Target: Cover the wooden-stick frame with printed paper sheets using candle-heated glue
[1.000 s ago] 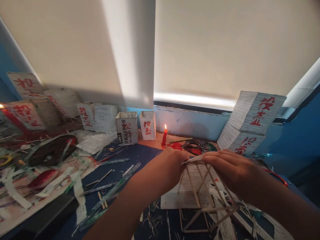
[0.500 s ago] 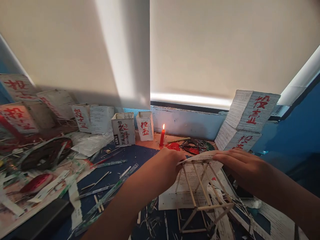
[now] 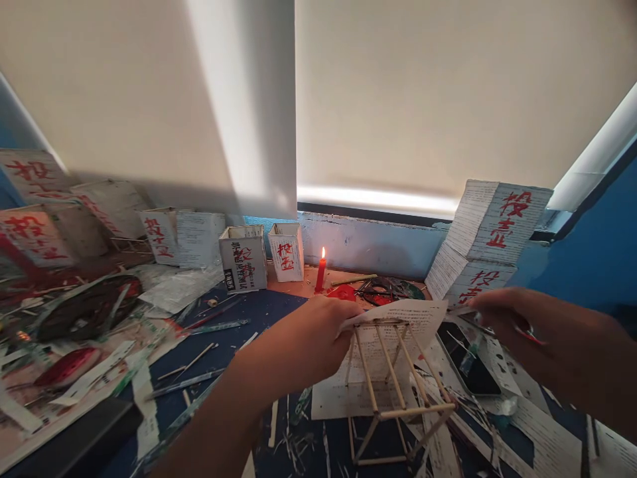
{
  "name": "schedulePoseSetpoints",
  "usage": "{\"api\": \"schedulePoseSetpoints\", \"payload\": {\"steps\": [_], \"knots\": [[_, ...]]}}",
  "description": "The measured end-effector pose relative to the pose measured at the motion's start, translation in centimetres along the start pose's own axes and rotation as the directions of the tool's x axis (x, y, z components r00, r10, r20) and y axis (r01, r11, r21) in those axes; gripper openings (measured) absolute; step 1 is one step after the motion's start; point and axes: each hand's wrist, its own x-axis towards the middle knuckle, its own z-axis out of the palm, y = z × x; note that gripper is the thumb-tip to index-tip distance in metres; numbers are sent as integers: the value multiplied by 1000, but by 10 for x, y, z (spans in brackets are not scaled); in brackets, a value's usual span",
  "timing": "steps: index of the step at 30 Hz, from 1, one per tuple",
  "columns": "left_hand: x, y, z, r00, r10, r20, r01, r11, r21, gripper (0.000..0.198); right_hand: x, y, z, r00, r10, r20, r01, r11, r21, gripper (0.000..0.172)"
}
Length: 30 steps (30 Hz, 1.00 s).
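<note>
My left hand (image 3: 323,332) is closed on the edge of a printed paper sheet (image 3: 428,318), pressing it to the far end of a small frame of thin wooden sticks (image 3: 393,411). The frame stands tilted on the desk, its open lattice facing me. The sheet hangs behind the sticks and its right corner sticks up free. To the right of that corner, my right hand (image 3: 537,325) is curled around what looks like a pair of scissors (image 3: 478,318), with a reddish handle loop. The fingers partly hide it.
A lit red candle (image 3: 321,273) stands behind the left hand. Paper-covered boxes with red characters (image 3: 286,255) line the back, and a tall one (image 3: 497,226) stands right. A phone (image 3: 470,362) lies below the right hand. Paper strips and sticks litter the blue desk (image 3: 199,345).
My right hand has left the sheet and moved right, now with the scissors in it. The sheet's right corner has sprung up. My left hand keeps its hold.
</note>
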Motion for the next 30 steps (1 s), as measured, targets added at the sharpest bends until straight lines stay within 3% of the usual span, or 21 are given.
{"api": "schedulePoseSetpoints", "payload": {"steps": [3,5,9,15,18,23,30], "knots": [[-4,4,-5,1000,15,-2,-15,997,-73,37,5,-12,-6,965,224,-135,-219,974,50,16],[-4,7,-7,1000,9,3,-9,992,-128,41,11,-22,-4,936,315,-158,-291,943,161,17],[3,12,-3,1000,-21,-12,19,987,-161,28,25,-39,8,915,380,-136,-277,837,472,16],[4,11,12,997,-42,-62,19,944,-330,21,29,-46,25,903,404,-145,-256,778,574,18],[-3,-3,25,996,-50,-76,8,876,-481,25,26,-42,32,916,379,-130,-261,811,524,16],[-8,-36,53,990,-84,-114,-12,751,-661,36,27,-33,43,973,198,-122,-149,935,323,25],[-3,-40,68,971,-130,-200,-41,736,-676,30,29,-31,59,974,188,-127,-159,965,211,30]]}}
